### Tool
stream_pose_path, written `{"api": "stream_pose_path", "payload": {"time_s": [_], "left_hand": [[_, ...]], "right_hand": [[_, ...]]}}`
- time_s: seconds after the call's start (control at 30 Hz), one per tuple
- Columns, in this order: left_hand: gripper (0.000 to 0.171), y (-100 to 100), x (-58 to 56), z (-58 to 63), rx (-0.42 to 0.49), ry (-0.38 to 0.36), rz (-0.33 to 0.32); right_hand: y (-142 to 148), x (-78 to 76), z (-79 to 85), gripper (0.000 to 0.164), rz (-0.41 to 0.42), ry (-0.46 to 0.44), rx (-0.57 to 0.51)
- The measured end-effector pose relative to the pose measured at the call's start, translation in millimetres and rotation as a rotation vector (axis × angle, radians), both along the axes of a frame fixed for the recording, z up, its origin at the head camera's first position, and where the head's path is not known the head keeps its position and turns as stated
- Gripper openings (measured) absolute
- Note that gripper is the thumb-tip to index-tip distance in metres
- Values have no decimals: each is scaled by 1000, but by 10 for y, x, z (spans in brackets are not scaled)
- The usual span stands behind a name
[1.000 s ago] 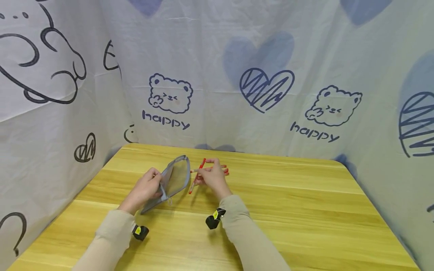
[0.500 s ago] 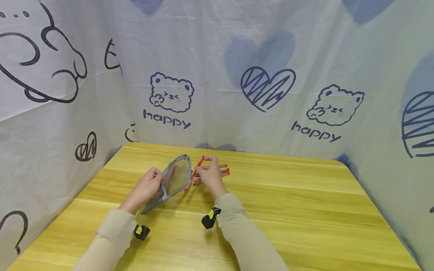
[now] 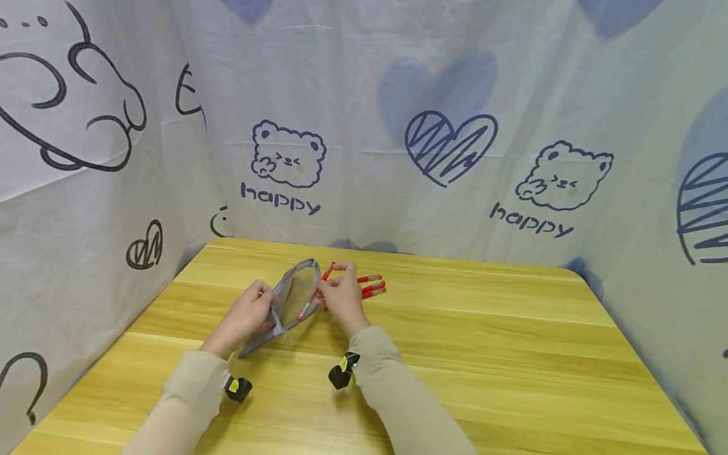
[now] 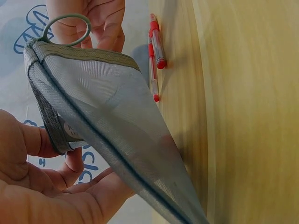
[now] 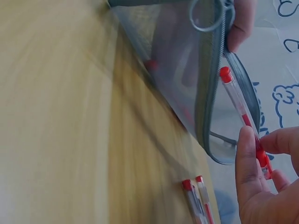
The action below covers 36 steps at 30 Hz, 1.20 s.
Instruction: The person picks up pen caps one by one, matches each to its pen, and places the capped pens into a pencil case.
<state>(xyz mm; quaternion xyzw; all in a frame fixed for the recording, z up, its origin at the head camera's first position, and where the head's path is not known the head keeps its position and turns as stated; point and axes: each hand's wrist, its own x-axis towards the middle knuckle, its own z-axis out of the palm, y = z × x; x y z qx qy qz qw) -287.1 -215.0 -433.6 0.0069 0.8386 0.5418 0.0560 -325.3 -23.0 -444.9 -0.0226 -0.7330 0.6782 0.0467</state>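
My left hand (image 3: 247,313) grips the edge of a grey mesh zipper pouch (image 4: 112,107), which stands tilted with its mouth spread toward the right. Between thumb and fingers of my right hand (image 3: 344,296) is a red pen (image 5: 239,100), pinched near its red cap. The pen's far end points into the pouch's mouth. Faint red spots show through the mesh in the right wrist view. Several more red pens (image 3: 373,289) lie on the table just behind and right of my right hand, partly hidden by it.
The wood-grain table (image 3: 483,341) extends widely to the right and toward me. A white printed curtain (image 3: 364,158) hangs behind it and along both sides. A ring-shaped zipper pull (image 5: 205,16) dangles from the pouch's corner.
My right hand has moved left with the pen, bringing its end from outside the pouch to within its mouth. More of the pens on the table show now. My left hand has stayed nearly still.
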Motion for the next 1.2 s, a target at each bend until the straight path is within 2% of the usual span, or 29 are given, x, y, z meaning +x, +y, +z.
{"api": "stream_pose_path", "payload": {"time_s": [0.2,0.43,0.63,0.83,1.2], "left_hand": [[25,-6,11,12,-9,7,-3],[24,-9,20,12,-17,12,7],[24,-6,21,6,-14,14,9],[25,-8,3,-15,-54,24,7],[25,-17,-8,-15,-58,23,8]], "right_hand": [[-78,27,-41,43,37,-6,-3],[-147,79,-30,39,75,32,95],[-193,103,-43,38,96,36,160],[-211,138,-38,33,113,22,196],[-164,146,-8,26,154,16,175]]}}
